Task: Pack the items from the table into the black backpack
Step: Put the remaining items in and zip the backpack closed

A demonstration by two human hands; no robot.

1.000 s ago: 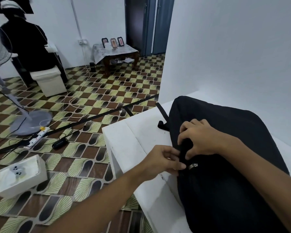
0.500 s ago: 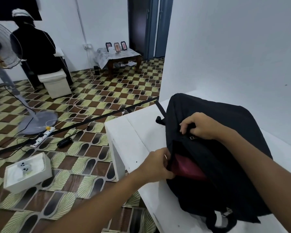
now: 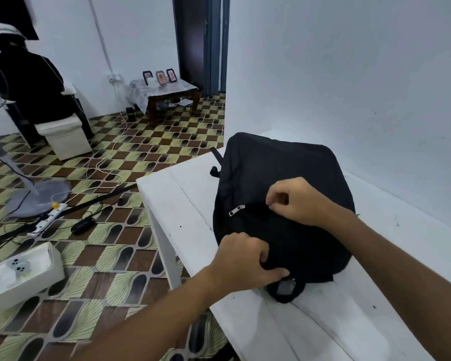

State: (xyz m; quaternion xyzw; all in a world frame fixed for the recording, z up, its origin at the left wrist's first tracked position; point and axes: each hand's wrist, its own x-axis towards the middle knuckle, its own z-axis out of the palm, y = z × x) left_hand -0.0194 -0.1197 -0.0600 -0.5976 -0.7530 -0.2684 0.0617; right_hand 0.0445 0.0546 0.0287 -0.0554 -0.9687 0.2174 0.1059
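White counter (image 3: 193,204) carries the black backpack (image 3: 284,162), long axis running away from me. Nearest, my left hand (image 3: 241,261) grips its near edge. Just beyond, my right hand (image 3: 297,201) pinches fabric; the zipper pull (image 3: 236,210) lies just left of it.

walls (image 3: 349,61) white | floor (image 3: 146,152) patterned tile | dark door (image 3: 190,40) | low side table (image 3: 167,92) | standing fan (image 3: 37,199)
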